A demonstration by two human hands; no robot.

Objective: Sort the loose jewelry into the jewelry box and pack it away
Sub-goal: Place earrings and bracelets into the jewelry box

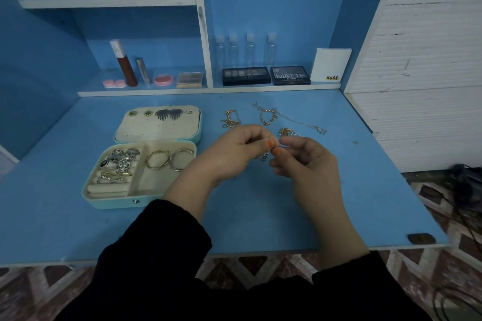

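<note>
Left hand [234,155] and right hand [309,161] pinch a small silver jewelry piece [264,156]. It looks light and slippery, so a fingertip grip seems best.

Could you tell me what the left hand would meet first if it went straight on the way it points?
Probably the right hand, whose fingers nearly touch the left hand; both seem to pinch a small silver piece.

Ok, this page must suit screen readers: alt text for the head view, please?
A person's left hand and right hand pinch a small silver piece above a blue desk. An open jewelry box with rings and bangles lies left; gold chains lie loose beyond.
</note>
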